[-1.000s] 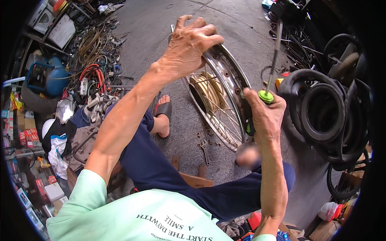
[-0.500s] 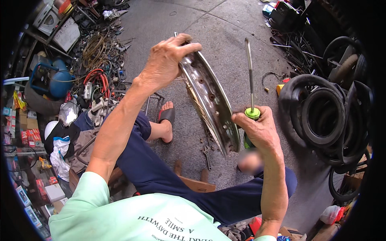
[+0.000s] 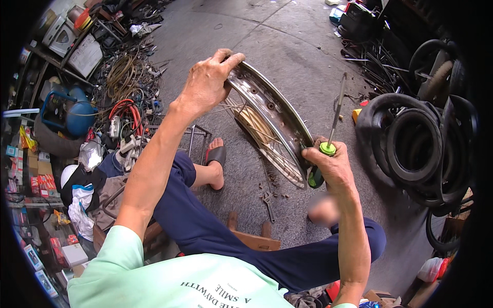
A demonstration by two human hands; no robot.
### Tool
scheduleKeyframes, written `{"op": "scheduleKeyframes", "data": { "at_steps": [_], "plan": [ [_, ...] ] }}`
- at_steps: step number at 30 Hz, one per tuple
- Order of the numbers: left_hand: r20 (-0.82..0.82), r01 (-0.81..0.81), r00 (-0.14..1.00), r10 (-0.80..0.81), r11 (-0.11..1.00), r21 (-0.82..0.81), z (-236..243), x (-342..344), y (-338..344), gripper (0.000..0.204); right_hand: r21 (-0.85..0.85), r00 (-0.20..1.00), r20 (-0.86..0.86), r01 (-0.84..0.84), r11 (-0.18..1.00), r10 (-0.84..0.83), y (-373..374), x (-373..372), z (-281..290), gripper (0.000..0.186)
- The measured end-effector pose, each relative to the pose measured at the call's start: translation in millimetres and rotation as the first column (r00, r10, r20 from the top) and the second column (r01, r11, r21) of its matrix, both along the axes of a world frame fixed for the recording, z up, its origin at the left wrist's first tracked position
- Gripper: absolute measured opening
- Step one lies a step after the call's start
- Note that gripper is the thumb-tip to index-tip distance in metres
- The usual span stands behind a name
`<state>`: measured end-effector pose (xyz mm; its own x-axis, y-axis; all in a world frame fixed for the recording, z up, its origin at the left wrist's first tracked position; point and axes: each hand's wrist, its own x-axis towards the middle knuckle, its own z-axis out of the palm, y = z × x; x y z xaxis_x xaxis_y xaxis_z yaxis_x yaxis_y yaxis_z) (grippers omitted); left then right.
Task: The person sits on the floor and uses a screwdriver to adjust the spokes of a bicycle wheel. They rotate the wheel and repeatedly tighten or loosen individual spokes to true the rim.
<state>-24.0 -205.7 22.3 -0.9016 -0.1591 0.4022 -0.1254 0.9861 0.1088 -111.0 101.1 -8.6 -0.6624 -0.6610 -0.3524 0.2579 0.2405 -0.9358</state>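
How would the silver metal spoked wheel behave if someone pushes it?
The silver metal spoked wheel would probably feel stiff: its rim forms a smooth curve. Set upright, it might roll, being round, yet could tip, since the rim looks narrow.

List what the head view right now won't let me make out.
All in the head view:
Far end of the wheel rim: covered by the left hand.
Middle of the screwdriver handle: hidden inside the right hand.
Blurred patch at the person's right foot: detail smeared away.
Pale green shirt: cut off by the lower edge.
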Motion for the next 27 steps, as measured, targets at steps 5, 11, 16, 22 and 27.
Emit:
{"op": "scheduleKeyframes", "data": {
  "at_steps": [5,11,16,22,27],
  "plan": [
    [-0.005,0.004,1.0,-0.004,0.999,-0.054,-2,-1,9,0.061,-0.1,0.979,0.15,0.155,0.983,-0.139,7,-4,0,0.008],
    [-0.083,-0.006,0.996,0.02,0.987,0.162,6,16,24,0.074,-0.007,0.99,-0.043,0.132,0.991,-0.132,6,8,-6,0.016],
    [-0.149,-0.128,0.975,0.168,0.961,0.243,10,31,64,0.023,-0.018,0.986,0.035,0.166,0.986,-0.165,10,8,-10,0.015],
    [0.231,-0.244,0.954,-0.189,-0.049,0.968,-13,38,99,0.036,-0.044,0.982,0.133,0.144,0.989,-0.137,8,6,-13,0.012],
    [0.069,-0.247,0.913,-0.403,-0.409,0.879,-26,34,140,0.05,-0.159,0.919,0.376,0.186,0.97,-0.115,20,7,-10,0.011]
  ]
}}
